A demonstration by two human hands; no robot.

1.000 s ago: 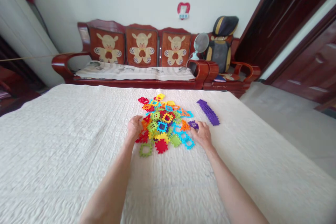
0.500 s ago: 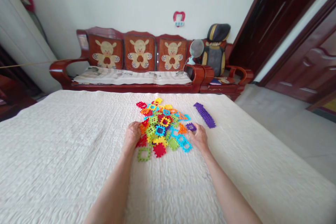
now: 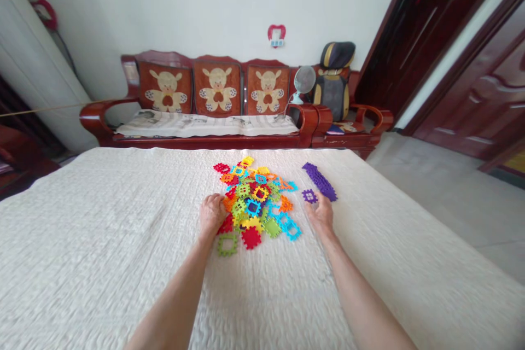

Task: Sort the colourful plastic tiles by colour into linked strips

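Note:
A heap of colourful plastic interlocking tiles (image 3: pixel 254 207), with toothed edges in red, yellow, green, blue and orange, lies on the white quilted cover (image 3: pixel 123 251). My left hand (image 3: pixel 212 213) rests against the heap's left edge, fingers loosely spread by the orange and red pieces; its fingertips are partly hidden. Between thumb and fingers, my right hand (image 3: pixel 322 214) pinches a purple window-shaped tile (image 3: pixel 309 196), right of the heap. Just beyond that hand lies a long row of overlapping purple tiles (image 3: pixel 319 181). A green frame tile (image 3: pixel 227 245) and a red square tile (image 3: pixel 251 237) lie at the heap's near side.
Behind the covered surface stands a wooden sofa (image 3: pixel 197 142) with bear-patterned cushions (image 3: pixel 218 90). A small fan (image 3: pixel 304 81) and a wooden chair with a massage cushion (image 3: pixel 333 93) are to its right. Tiled floor (image 3: pixel 443 175) and dark red doors (image 3: pixel 479 82) lie farther right.
My right hand has moved right, away from the heap, carrying the purple window tile closer to the purple row. My left hand stays at the heap's left edge. The view has shifted slightly.

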